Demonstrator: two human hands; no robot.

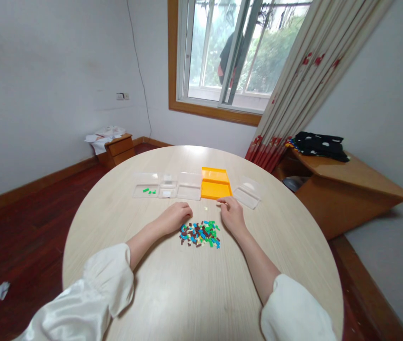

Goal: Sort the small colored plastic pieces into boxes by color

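A small heap of toy building bricks point(201, 233), in brown, blue, green and pale yellow, lies on the round table. My left hand point(177, 216) rests at the heap's upper left edge with its fingers curled in; whatever they may hold is hidden. My right hand point(232, 214) is beyond the heap on the right, just short of the orange case point(216, 190). Its thumb and fingers are drawn together, and anything between them is too small to name. Between the hands a pale yellow brick point(206, 208) lies by itself.
Open clear plastic cases stand in a row: a left one point(136, 192) with several green bricks point(149, 191), a small one point(167, 187), a wider one point(189, 192) and a tilted one point(246, 196) at right. The pale wooden table point(194, 293) has a rounded edge.
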